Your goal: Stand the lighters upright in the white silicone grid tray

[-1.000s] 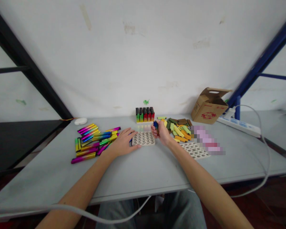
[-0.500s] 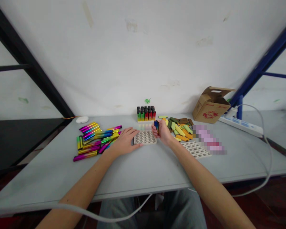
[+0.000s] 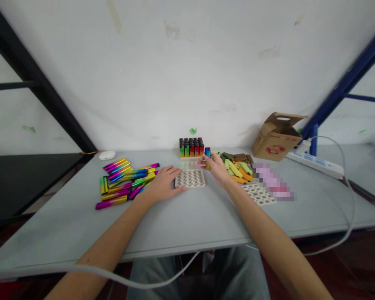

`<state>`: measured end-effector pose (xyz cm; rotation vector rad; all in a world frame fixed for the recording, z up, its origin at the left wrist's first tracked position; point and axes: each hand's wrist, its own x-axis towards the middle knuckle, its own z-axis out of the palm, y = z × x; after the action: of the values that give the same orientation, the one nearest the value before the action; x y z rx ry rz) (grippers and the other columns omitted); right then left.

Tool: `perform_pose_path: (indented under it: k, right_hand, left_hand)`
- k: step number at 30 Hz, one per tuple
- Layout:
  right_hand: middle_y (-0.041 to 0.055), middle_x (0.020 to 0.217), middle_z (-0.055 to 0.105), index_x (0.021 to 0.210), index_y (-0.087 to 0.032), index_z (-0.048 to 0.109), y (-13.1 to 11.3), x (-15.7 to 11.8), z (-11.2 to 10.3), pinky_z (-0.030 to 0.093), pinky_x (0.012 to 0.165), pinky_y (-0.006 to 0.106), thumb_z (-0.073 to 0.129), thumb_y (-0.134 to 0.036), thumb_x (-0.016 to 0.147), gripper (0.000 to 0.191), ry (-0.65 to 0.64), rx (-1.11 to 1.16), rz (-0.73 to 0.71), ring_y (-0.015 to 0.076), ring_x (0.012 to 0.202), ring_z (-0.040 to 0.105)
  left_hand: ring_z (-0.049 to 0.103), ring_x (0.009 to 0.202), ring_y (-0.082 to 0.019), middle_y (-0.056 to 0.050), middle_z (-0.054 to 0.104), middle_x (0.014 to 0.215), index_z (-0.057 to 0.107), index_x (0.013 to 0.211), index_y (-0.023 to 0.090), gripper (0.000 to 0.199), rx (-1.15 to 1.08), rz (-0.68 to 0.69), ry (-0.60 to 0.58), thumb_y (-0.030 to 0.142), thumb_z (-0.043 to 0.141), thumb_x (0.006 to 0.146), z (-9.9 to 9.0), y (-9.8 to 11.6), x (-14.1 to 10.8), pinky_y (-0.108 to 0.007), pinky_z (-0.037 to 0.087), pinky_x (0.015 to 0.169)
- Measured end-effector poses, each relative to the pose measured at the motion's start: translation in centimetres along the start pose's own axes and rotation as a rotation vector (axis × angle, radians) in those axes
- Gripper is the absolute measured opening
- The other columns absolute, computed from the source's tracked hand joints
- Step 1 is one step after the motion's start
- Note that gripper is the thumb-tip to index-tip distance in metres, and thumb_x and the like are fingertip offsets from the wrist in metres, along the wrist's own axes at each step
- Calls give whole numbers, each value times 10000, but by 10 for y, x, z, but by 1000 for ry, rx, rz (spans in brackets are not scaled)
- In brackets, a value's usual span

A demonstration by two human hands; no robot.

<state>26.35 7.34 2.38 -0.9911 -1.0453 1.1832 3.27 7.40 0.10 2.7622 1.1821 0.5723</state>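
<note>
My left hand [image 3: 165, 183] lies with its fingers stretched out at the left end of a pale tray with rows of holes [image 3: 190, 178], its thumb along the near edge. My right hand [image 3: 217, 168] pinches a shiny blue-and-yellow lighter [image 3: 208, 152], held upright just behind the tray's right end. Behind the tray, a rack of upright lighters [image 3: 191, 147] with black tops and green, yellow and red bodies stands near the wall. A loose pile of metallic rainbow lighters [image 3: 125, 186] lies left of my left hand.
Right of my right hand lies a heap of matte yellow, green, orange and brown pieces [image 3: 237, 168]. Another holed tray [image 3: 258, 194] lies beside my right forearm. Farther right are a blurred pink item [image 3: 273, 181], a cardboard box [image 3: 276, 139] and a white power strip [image 3: 315, 163].
My right hand has shifted slightly, and the lighter in it now stands more upright and shows more of its length. My left hand stays at the tray.
</note>
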Motion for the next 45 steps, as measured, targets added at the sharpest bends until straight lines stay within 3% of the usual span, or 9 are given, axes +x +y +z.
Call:
perform_pose_path:
  k: [5,10,23,26,29,33,37,40,45]
  right_hand:
    - [41,895,689,872,-185,643,9,7,-7,469,842,329,657,-346,730,216,-76,-178,-194,180,875,615]
    - [28,775,694,869,-181,665,15,9,-11,478,862,356,713,-328,707,223,-194,-198,-161,192,833,648]
    - [17,831,661,835,-197,610,18,12,-17,429,925,337,610,-319,805,126,-288,-241,-124,169,866,591]
    - [18,844,661,849,-198,605,20,11,-17,438,912,347,623,-246,765,98,-327,-240,-113,175,868,593]
    - [21,879,657,853,-190,607,21,12,-18,444,896,335,627,-132,676,187,-371,-247,-101,177,883,599]
    - [11,831,643,800,-174,613,20,13,-18,439,872,319,566,-79,646,186,-333,-318,-132,169,844,592]
    - [1,766,623,800,-171,618,17,10,-17,442,777,291,583,-216,770,65,-307,-430,-191,157,758,561]
    - [4,730,621,773,-173,631,16,8,-16,430,725,271,579,-309,828,156,-267,-526,-214,153,725,540]
    - [17,734,617,705,-186,629,22,10,-14,437,761,277,519,-287,863,218,-223,-509,-221,153,726,541]
  left_hand:
    - [456,1278,-362,-157,590,1308,559,1295,137,689,3,2,3,612,583,797,0,-1,0,-529,343,1089]
    - [456,1272,-354,-156,590,1308,557,1289,124,696,14,20,-6,621,568,803,0,-1,0,-517,345,1088]
    - [459,1277,-350,-131,595,1308,561,1295,169,682,-18,26,-12,630,572,793,-1,-3,0,-512,350,1085]
    - [459,1278,-348,-131,593,1309,560,1296,164,687,-23,23,-17,630,577,792,-1,-3,0,-505,351,1087]
    - [455,1282,-349,-137,590,1316,560,1296,147,691,-21,18,-25,621,582,794,-2,-3,0,-502,345,1096]
    - [459,1280,-351,-143,594,1313,563,1293,147,681,-18,11,-20,608,593,792,-1,-3,0,-518,350,1091]
    - [468,1274,-344,-145,600,1305,572,1282,157,669,-20,18,-19,609,596,790,-2,-2,0,-522,348,1093]
    - [466,1275,-349,-146,596,1309,571,1283,156,666,-24,16,-26,601,603,788,-4,-2,0,-530,347,1091]
    - [448,1292,-351,-140,584,1326,556,1300,153,678,-16,0,-41,604,590,795,-4,-1,0,-522,337,1100]
